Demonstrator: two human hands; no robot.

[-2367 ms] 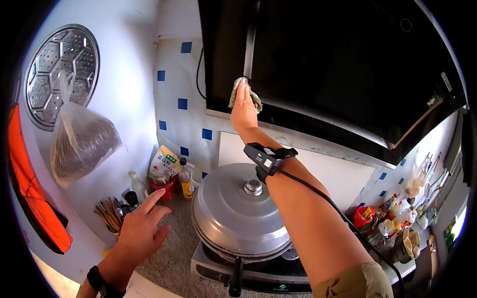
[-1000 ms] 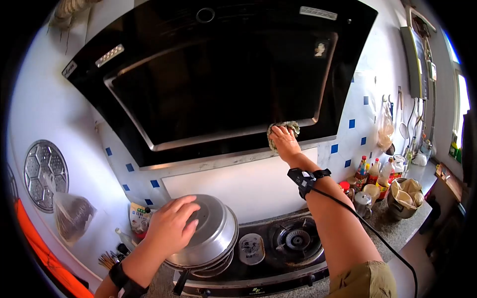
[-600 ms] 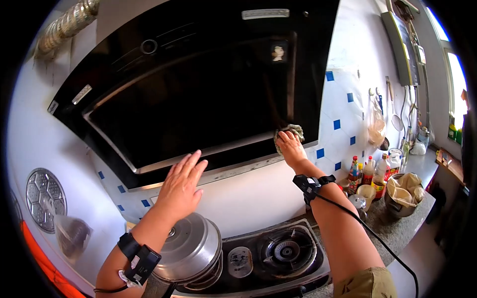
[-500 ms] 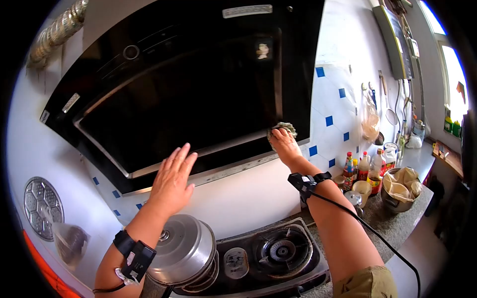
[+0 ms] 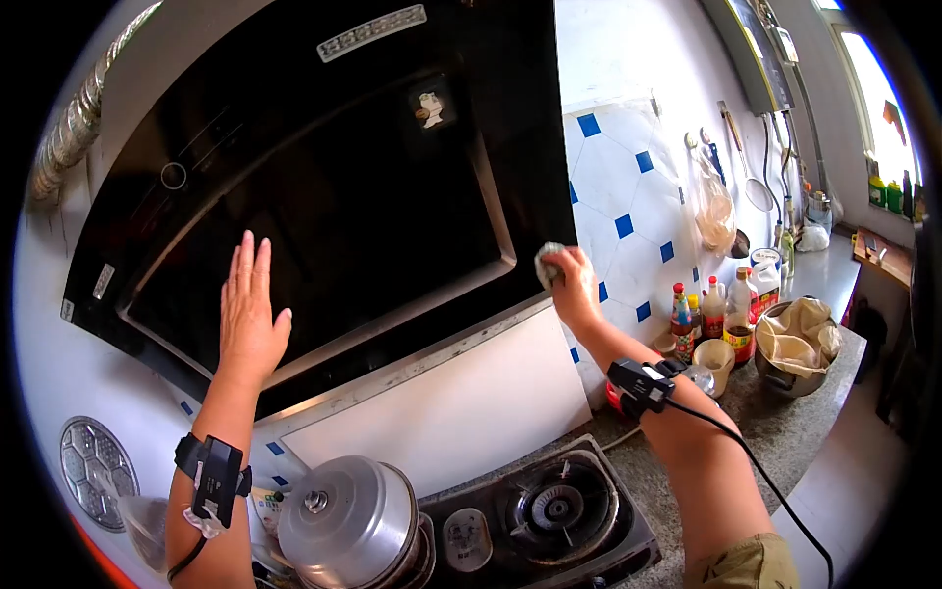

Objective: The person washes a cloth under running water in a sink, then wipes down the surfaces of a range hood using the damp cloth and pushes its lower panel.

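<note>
A black range hood with a glossy front and a metal trim strip fills the upper middle of the view. At its lower right edge, my right hand grips a crumpled greyish-green cloth against the panel. My left hand is empty, fingers stretched out and thumb apart, in front of the hood's lower left part. Black devices on straps sit on both forearms, a cable trailing from the right one.
Below stands a gas stove with a lidded aluminium pot on its left burner. Sauce bottles and a cloth-lined metal pot occupy the counter at right. Utensils hang on the wall beyond. A perforated steamer plate hangs at left.
My view has turned to the right. The cloth in my right hand has shifted from the trim's corner to the hood's right edge. My left hand has moved left and up, still open.
</note>
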